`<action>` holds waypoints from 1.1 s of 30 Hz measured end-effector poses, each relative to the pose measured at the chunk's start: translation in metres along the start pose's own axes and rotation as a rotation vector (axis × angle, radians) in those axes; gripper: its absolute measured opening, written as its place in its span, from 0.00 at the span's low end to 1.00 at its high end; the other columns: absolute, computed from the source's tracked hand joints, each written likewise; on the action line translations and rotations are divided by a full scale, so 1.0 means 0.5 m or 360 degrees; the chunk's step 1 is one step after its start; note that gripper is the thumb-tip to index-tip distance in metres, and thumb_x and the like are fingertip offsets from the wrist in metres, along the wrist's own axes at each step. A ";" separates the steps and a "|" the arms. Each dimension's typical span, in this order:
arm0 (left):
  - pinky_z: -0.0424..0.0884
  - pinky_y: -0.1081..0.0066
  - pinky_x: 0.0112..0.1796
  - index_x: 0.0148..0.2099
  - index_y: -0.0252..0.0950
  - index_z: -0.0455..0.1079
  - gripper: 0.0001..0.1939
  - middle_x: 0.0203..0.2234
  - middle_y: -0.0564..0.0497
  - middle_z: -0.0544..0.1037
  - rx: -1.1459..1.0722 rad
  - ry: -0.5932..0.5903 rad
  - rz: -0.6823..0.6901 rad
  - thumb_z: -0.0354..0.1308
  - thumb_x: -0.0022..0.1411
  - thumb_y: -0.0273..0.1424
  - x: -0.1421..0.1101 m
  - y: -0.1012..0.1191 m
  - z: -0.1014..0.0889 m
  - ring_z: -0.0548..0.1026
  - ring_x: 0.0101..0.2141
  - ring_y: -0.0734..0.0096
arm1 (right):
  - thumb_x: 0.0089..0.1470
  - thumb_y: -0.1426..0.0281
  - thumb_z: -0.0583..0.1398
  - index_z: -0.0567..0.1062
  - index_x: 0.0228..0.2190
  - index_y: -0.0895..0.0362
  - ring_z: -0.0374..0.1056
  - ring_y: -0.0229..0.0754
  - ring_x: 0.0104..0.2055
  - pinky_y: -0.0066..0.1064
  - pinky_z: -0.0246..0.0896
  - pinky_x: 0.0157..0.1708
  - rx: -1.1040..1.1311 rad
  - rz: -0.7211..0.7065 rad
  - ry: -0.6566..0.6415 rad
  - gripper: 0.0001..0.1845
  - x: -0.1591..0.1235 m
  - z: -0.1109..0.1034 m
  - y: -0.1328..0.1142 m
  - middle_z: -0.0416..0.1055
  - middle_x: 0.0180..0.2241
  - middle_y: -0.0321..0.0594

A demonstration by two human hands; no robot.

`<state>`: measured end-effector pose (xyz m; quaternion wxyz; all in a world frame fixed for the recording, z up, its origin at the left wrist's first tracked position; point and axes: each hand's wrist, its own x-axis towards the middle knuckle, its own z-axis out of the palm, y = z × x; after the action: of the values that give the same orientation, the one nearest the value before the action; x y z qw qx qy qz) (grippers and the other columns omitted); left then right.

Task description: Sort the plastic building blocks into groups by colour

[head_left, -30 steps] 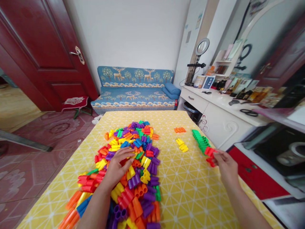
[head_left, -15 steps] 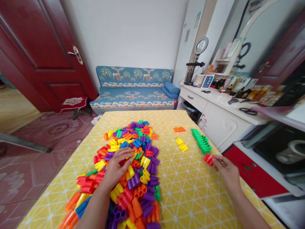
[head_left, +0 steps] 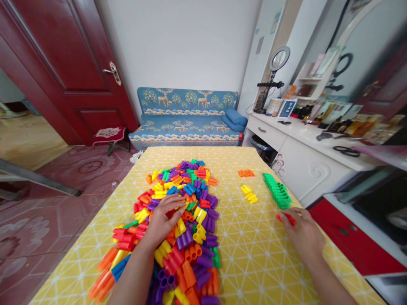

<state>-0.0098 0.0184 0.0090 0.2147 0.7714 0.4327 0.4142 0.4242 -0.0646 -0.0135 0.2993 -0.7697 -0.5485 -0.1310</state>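
A big heap of coloured plastic tube blocks (head_left: 178, 220) lies on a table with a yellow patterned cloth (head_left: 254, 254). My left hand (head_left: 163, 218) rests palm down on the heap, fingers spread flat over the blocks. Near the table's right edge my right hand (head_left: 302, 233) lies over a red block (head_left: 286, 218), fingers pressing on it; most of the block is hidden. A row of green blocks (head_left: 276, 195) runs just beyond that hand. Left of the row lie a small yellow group (head_left: 249, 195) and a small orange group (head_left: 246, 173).
A blue sofa with a deer print (head_left: 187, 116) stands past the table's far end. A dark red door (head_left: 63, 72) is open at the left. At the right a white dresser (head_left: 302, 148) carries bottles, scissors and a ring light (head_left: 278, 59).
My right hand has lowered the red block from the air near the green row to the cloth and now covers it. My left hand has stayed on the heap. The camera turned slightly.
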 end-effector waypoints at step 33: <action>0.65 0.51 0.54 0.45 0.43 0.77 0.10 0.46 0.49 0.78 -0.0015 0.0016 -0.0008 0.58 0.62 0.33 -0.002 -0.002 0.000 0.67 0.56 0.57 | 0.46 0.74 0.57 0.71 0.47 0.55 0.66 0.37 0.28 0.33 0.66 0.33 0.1085 -0.0397 -0.0472 0.23 0.001 0.112 -0.338 0.72 0.38 0.39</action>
<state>-0.0105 0.0183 0.0080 0.2172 0.7672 0.4339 0.4194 0.2616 0.0064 -0.0036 0.4371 -0.5641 -0.6871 0.1362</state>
